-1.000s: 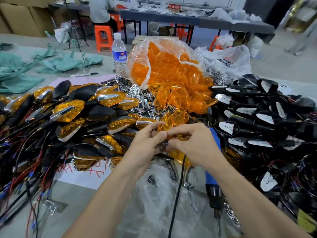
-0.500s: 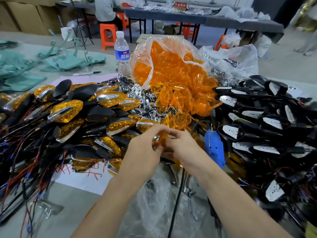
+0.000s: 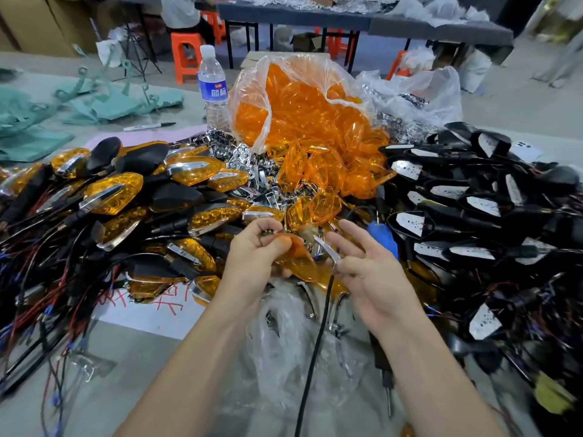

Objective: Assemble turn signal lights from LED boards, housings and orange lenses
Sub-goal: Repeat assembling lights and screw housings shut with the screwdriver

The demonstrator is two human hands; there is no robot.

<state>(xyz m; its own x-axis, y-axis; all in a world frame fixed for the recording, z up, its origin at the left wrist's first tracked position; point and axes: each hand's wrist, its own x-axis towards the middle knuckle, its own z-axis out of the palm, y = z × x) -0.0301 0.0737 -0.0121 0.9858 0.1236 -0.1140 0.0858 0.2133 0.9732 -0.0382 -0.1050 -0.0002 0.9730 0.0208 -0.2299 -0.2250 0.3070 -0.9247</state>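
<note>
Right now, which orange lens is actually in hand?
The lens in the grip of the left hand, below the spilled pile; all others lie loose or in the bag. The right hand pinches only a chrome strip.

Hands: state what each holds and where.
Left hand pinches an orange lens by its left end; right hand pinches a chrome trim strip by its lower end.

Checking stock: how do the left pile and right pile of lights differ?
The left pile has orange lenses and chrome trim fitted; the right pile has no lenses, white LED boards exposed. The left pile looks finished, the right pile unfinished. Both have black housings and trailing wires.
</note>
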